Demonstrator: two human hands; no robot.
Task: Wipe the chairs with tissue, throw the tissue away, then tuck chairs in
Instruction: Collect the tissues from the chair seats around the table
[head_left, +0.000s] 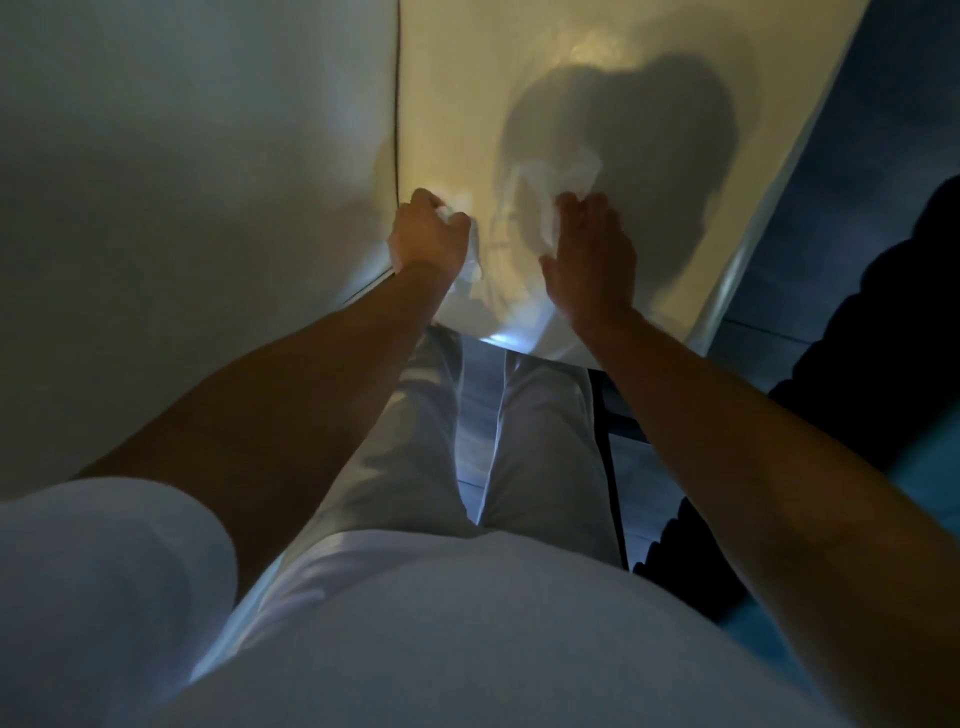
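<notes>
Left hand: our left hand (428, 236) is curled tight around a crumpled tissue (470, 244), at the seam on the pale surface (649, 78).
Right hand: our right hand (592, 254) lies flat, fingers spread, pressing a second tissue (545, 179) onto that surface.
Surface: cream and glossy (whether it is a chair seat, we cannot tell).
Light: dim, our shadow (623, 156) across it.

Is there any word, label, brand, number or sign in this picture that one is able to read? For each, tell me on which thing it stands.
None: no text shows anywhere in this dim view, not on the tissue, the pale surface, the white trousers or either hand.
</notes>
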